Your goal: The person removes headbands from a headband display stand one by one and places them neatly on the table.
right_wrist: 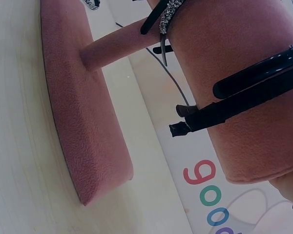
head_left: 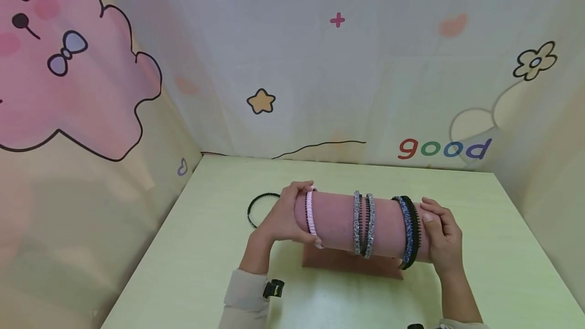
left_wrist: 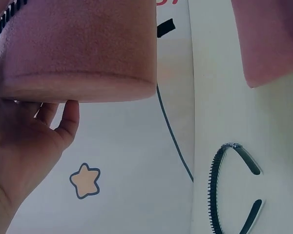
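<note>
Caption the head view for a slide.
Left hand at the pale-pink headband, right hand gripping the pink cylinder it sits on; a black headband lies on the table.

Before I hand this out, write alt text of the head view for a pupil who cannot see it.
A person's left hand holds a pink headband at one end of a pink roll; the right hand grips the other end. Glittery and black headbands sit along the roll, above a pink base, and another headband lies on the pale table.
</note>
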Tool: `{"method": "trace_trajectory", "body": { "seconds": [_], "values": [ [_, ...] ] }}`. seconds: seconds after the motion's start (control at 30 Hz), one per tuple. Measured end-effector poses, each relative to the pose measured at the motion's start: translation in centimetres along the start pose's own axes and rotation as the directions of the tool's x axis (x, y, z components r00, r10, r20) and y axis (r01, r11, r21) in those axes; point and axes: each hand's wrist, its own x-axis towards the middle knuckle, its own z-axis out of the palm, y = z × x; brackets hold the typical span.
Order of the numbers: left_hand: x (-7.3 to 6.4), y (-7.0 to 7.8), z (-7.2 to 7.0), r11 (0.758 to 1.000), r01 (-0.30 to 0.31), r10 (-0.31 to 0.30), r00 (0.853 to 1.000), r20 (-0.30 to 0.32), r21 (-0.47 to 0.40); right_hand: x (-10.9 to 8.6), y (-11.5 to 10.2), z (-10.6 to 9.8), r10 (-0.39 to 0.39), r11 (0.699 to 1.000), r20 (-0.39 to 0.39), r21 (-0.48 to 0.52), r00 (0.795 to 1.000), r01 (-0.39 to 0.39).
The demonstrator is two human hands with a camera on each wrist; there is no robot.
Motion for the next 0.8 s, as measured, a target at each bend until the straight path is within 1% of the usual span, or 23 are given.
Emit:
{"method": "trace_trajectory", "body": {
  "seconds": [0.1,0.2,0.4,0.5,0.67,0.77,0.8],
  "values": [
    [0.1,-0.1,0.0,1.0,0.006,-0.006,1.0,0.003,-0.001,0.0,0.0,0.0,-0.005,1.0,0.001,-0.005,1.0,0.005],
    [0.2,-0.2,-0.1,1.0,-0.011,0.011,1.0,0.005,-0.007,0.0,0.1,0.0,-0.015,1.0,0.001,-0.001,1.0,0.016],
    [0.4,-0.7,-0.3,0.997,-0.028,0.029,0.999,0.022,-0.079,-0.1,0.1,0.1,-0.014,1.0,0.003,0.003,1.0,0.014],
    [0.3,-1.0,-0.3,0.993,-0.019,0.023,0.999,0.026,-0.114,-0.1,0.0,0.1,-0.004,1.0,0.003,-0.018,1.0,0.004],
    [-0.1,-1.4,-0.4,0.988,-0.028,0.032,0.999,0.023,-0.155,0.0,0.0,-0.1,-0.005,0.999,-0.002,-0.045,1.0,0.005],
    [-0.3,-1.3,-0.4,0.983,0.004,0.004,0.999,0.047,-0.182,0.1,0.2,-0.1,-0.001,0.999,-0.002,-0.045,1.0,0.001],
    [-0.4,-0.8,-0.5,0.982,0.026,-0.014,0.998,0.062,-0.187,0.0,0.3,-0.1,-0.001,0.999,-0.002,-0.043,1.0,0.0]
  ]
}}
